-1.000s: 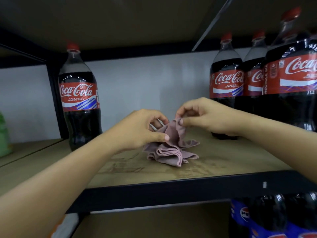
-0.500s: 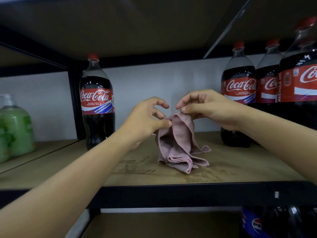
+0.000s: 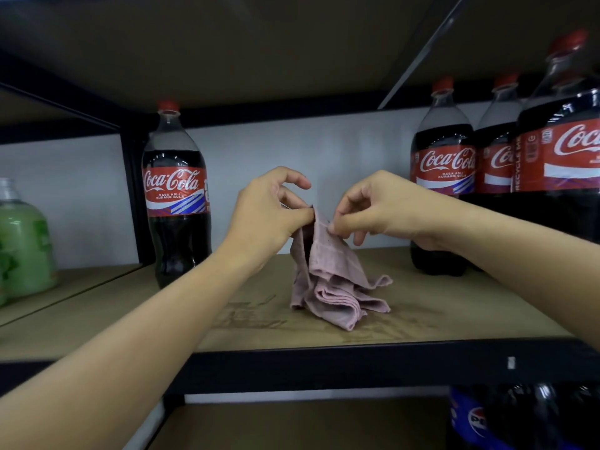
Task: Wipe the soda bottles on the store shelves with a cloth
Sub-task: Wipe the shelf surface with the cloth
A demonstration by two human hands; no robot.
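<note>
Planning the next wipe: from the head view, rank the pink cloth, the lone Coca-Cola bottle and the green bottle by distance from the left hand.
1. Pink cloth: pinched by the left hand at its top edge, mid-shelf.
2. Lone Coca-Cola bottle: standing left of that hand, by the black upright.
3. Green bottle: farthest, in the next bay at the far left.

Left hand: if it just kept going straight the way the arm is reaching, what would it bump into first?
Probably the pink cloth that the left hand already pinches; past that, apparently the white back wall, though depth is uncertain.
</note>
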